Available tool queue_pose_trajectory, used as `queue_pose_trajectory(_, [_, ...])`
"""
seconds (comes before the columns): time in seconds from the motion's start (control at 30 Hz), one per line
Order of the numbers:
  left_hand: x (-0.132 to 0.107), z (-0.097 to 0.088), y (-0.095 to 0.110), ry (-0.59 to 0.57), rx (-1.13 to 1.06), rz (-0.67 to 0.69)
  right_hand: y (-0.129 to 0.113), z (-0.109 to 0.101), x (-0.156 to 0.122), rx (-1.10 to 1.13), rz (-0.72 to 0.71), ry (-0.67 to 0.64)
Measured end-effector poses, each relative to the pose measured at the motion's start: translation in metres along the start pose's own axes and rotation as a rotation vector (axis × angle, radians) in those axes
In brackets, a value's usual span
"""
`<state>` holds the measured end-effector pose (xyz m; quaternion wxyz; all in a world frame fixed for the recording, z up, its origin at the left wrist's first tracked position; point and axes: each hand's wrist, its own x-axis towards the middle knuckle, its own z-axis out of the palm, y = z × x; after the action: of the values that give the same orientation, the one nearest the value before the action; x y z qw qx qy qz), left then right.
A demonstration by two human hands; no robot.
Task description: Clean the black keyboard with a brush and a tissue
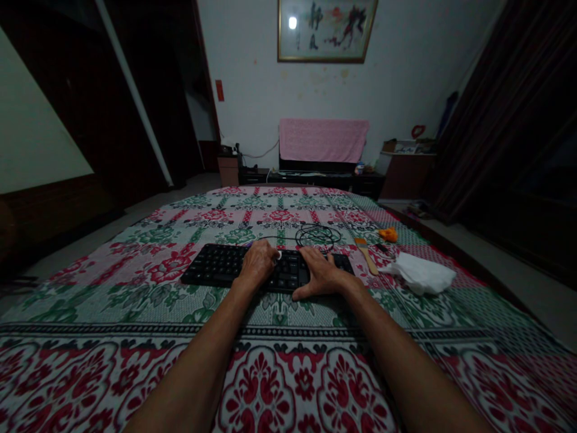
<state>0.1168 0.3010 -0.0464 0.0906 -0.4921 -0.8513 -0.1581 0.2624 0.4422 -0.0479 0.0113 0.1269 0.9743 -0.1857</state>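
A black computer keyboard (216, 264) lies on the patterned bed cover. My left hand (259, 261) is closed above its middle keys, pinching a small white-tipped thing (279, 255) mostly hidden by the fingers. A bit of purple shows behind that hand; I cannot tell whether it belongs to the same thing. Over the keyboard's right part, my right hand (322, 273) grips it across its width, thumb at the near edge and fingers toward the far edge. The black cable (318, 236) lies coiled just behind the keyboard.
Right of the keyboard lie a flat wooden-handled brush (367, 257), a crumpled white tissue (421, 273), an orange bundle (388, 234) and a small dark item (383, 248). The bed cover (279, 325) spreads all around. Beyond stands a low cabinet with a pink cloth (323, 140) above it.
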Motion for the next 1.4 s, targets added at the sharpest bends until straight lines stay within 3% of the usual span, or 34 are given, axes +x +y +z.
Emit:
queue_pose_trajectory(0.17, [-0.004, 0.006, 0.004, -0.01, -0.072, 0.112, 0.0, -0.001, 0.0, 0.002, -0.006, -0.005])
queue_pose_trajectory(0.4, [-0.005, 0.009, -0.013, 0.035, -0.069, 0.053, 0.004, 0.003, 0.003, -0.012, -0.028, 0.022])
queue_pose_trajectory(0.63, [-0.009, 0.005, -0.002, 0.027, -0.103, 0.146, 0.004, 0.004, 0.003, -0.012, -0.017, 0.007])
queue_pose_trajectory(0.87, [-0.017, 0.001, -0.015, 0.034, -0.054, 0.124, 0.003, 0.003, 0.003, -0.008, -0.017, 0.003])
queue_pose_trajectory(1.13, [-0.032, 0.003, -0.004, 0.059, -0.086, 0.201, 0.0, 0.0, 0.001, -0.018, 0.002, 0.001])
queue_pose_trajectory(1.3, [-0.033, 0.0, -0.018, 0.055, -0.069, 0.128, -0.004, -0.002, -0.001, -0.007, 0.015, -0.007])
queue_pose_trajectory(1.4, [-0.033, -0.004, -0.013, 0.062, -0.073, 0.126, -0.004, -0.003, -0.001, -0.006, 0.022, -0.019])
